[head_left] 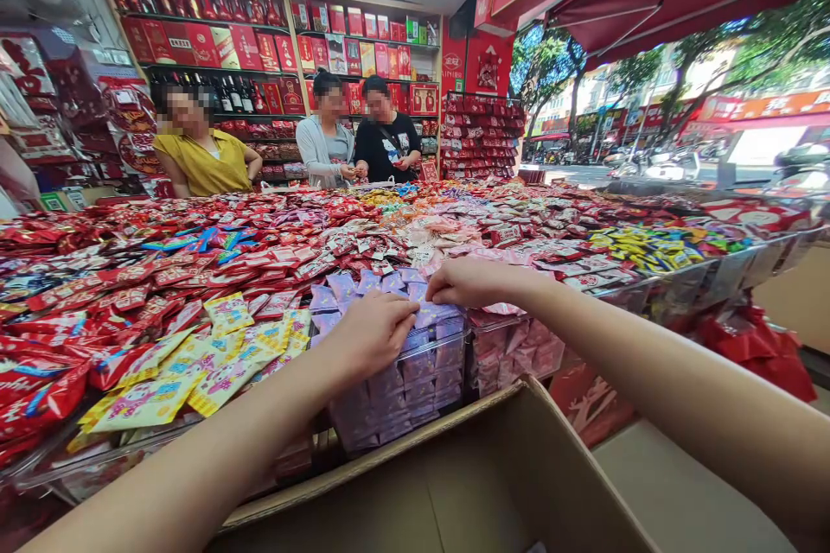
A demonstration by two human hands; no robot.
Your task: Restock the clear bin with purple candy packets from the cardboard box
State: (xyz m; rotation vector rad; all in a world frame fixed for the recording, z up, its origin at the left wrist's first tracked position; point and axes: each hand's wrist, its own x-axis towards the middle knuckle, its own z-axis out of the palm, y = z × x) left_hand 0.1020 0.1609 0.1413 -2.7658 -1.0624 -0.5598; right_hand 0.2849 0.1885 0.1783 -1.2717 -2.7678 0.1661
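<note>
I hold my left fingers (397, 309) bent close together and my right fingers (442, 279) curled downward over the purple packets (341, 285), directly beneath them in a clear bin (415, 352); I cannot tell whether either set pinches one. The step in hand appears to be handling the top layer, and the next move calls for light fingertip contact.

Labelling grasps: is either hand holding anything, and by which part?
Cannot be told: the left hand and right hand are at the small purple rectangular packets in the clear plastic bin, but any grip is hidden.
</note>
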